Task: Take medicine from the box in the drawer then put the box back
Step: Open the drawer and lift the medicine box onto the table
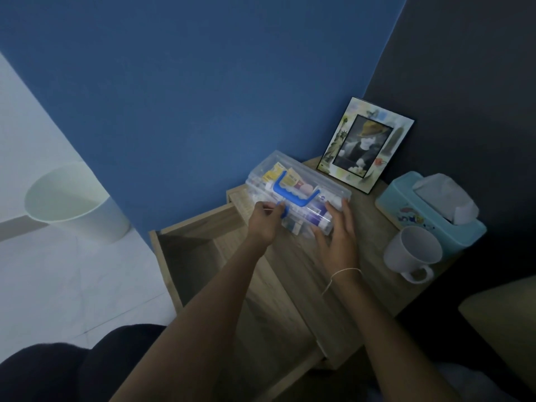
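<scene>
A clear plastic medicine box with a blue handle and blue latches stands on the wooden nightstand top, lid down, packets and tubes visible inside. My left hand pinches the blue latch on the box's near left side. Against the box's near right end rests my right hand, fingers spread and flat. The wooden drawer stands pulled out to the left of the box, and its dark inside shows nothing.
A framed picture leans at the back of the nightstand. At the right stand a light-blue tissue box and a white mug. A white bin is on the floor at left. Blue wall behind.
</scene>
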Available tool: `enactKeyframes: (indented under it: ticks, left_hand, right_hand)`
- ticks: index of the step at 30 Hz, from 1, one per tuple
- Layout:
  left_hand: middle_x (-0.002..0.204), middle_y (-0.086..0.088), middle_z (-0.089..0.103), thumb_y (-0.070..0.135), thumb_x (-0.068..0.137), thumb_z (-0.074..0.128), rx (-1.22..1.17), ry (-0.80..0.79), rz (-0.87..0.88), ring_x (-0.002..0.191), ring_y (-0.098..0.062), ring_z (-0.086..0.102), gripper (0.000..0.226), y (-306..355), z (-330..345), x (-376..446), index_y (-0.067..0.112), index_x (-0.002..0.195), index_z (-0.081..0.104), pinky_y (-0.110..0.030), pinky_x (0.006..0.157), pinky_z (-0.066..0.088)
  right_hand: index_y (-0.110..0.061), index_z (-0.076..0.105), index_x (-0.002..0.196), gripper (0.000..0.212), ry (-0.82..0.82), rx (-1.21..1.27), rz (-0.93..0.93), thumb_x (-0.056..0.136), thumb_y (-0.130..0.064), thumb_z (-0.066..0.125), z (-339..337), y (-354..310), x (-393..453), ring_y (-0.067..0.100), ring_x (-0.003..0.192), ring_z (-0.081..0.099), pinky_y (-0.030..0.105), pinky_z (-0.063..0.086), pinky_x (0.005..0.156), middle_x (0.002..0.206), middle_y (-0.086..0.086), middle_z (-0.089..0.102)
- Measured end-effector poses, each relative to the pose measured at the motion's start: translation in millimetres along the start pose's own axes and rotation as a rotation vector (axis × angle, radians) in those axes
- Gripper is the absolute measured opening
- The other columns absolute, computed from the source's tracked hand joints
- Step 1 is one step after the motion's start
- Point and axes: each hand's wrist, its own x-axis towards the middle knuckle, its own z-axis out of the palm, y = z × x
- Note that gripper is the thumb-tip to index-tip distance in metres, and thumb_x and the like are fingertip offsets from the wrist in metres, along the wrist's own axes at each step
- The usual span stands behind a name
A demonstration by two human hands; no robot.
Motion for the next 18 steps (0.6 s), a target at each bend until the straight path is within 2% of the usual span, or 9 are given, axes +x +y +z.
enactKeyframes:
  ticks: [4,6,8,10,12,14,15,16,18]
  left_hand:
    - [0.110,-0.008,0.061,0.039,0.089,0.058,-0.025,0.004,-0.069,0.101,-0.023,0.062,0.032,6.8,1.7,2.7,0.013,0.107,0.052,-0.039,0.090,0.054]
    - [0.104,-0.008,0.062,0.035,0.090,0.057,-0.066,0.000,-0.103,0.093,-0.022,0.065,0.030,9.7,3.1,3.3,0.009,0.105,0.056,-0.042,0.092,0.055]
    - [0.089,-0.005,0.063,0.032,0.091,0.056,-0.119,-0.007,-0.113,0.079,-0.018,0.065,0.022,13.2,4.7,2.9,0.011,0.087,0.060,-0.039,0.087,0.058]
    - [0.083,-0.003,0.060,0.030,0.092,0.055,-0.117,-0.006,-0.110,0.072,-0.014,0.063,0.022,17.7,5.4,1.9,0.015,0.077,0.056,-0.035,0.080,0.059]
    - [0.087,-0.008,0.063,0.022,0.091,0.056,-0.074,0.009,-0.105,0.073,-0.017,0.064,0.018,17.3,2.5,2.9,0.012,0.077,0.059,-0.039,0.083,0.059]
    - [0.088,-0.012,0.064,0.014,0.088,0.060,-0.001,0.020,-0.103,0.083,-0.023,0.066,0.013,11.9,-1.8,3.6,0.011,0.075,0.061,-0.046,0.089,0.057]
    - [0.092,-0.012,0.064,0.013,0.086,0.062,0.038,0.022,-0.099,0.091,-0.026,0.065,0.005,9.7,-3.6,2.1,0.010,0.083,0.060,-0.047,0.090,0.056]
    - [0.102,-0.013,0.063,0.013,0.085,0.064,0.087,0.024,-0.088,0.099,-0.027,0.063,0.015,8.0,-4.7,0.7,0.010,0.097,0.056,-0.047,0.091,0.055]
    - [0.128,-0.015,0.052,0.013,0.083,0.067,0.166,0.067,0.008,0.115,-0.029,0.055,0.052,6.6,-7.6,0.6,0.011,0.127,0.041,-0.044,0.097,0.051]
  right_hand:
    - [-0.029,0.037,0.139,0.055,0.007,0.005,0.013,0.089,-0.022,0.060,1.1,-0.6,-1.3,0.010,0.143,0.009,0.036,0.038,0.108,0.160,0.000,0.010]
    - [-0.030,0.036,0.139,0.056,0.007,0.012,0.005,0.090,-0.021,0.060,1.4,-2.2,-1.2,0.012,0.144,0.012,0.037,0.039,0.108,0.160,0.000,0.011]
    - [-0.031,0.036,0.139,0.056,0.000,0.024,0.013,0.089,-0.019,0.060,1.2,-3.1,-1.4,0.016,0.144,0.018,0.039,0.042,0.106,0.160,-0.001,0.011]
    - [-0.030,0.037,0.138,0.056,0.000,0.028,0.018,0.089,-0.019,0.061,-0.1,-2.5,-1.5,0.016,0.143,0.020,0.039,0.045,0.105,0.160,-0.002,0.011]
    - [-0.029,0.039,0.138,0.055,0.001,0.027,0.008,0.089,-0.020,0.062,-1.6,-1.2,-1.0,0.015,0.143,0.021,0.039,0.045,0.104,0.160,-0.001,0.012]
    - [-0.027,0.042,0.136,0.053,-0.003,0.023,0.003,0.088,-0.021,0.064,-3.7,0.0,0.4,0.018,0.143,0.023,0.037,0.042,0.105,0.159,0.001,0.015]
    - [-0.026,0.044,0.134,0.053,-0.006,0.021,0.003,0.087,-0.021,0.066,-5.1,0.2,1.2,0.020,0.143,0.024,0.035,0.040,0.105,0.159,0.003,0.017]
    - [-0.026,0.046,0.133,0.054,-0.009,0.019,0.004,0.084,-0.021,0.069,-6.8,-0.1,2.1,0.022,0.143,0.024,0.033,0.038,0.104,0.158,0.004,0.019]
    - [-0.025,0.049,0.129,0.056,-0.012,0.015,0.015,0.079,-0.020,0.074,-10.3,-2.1,4.7,0.023,0.142,0.025,0.033,0.038,0.103,0.156,0.007,0.020]
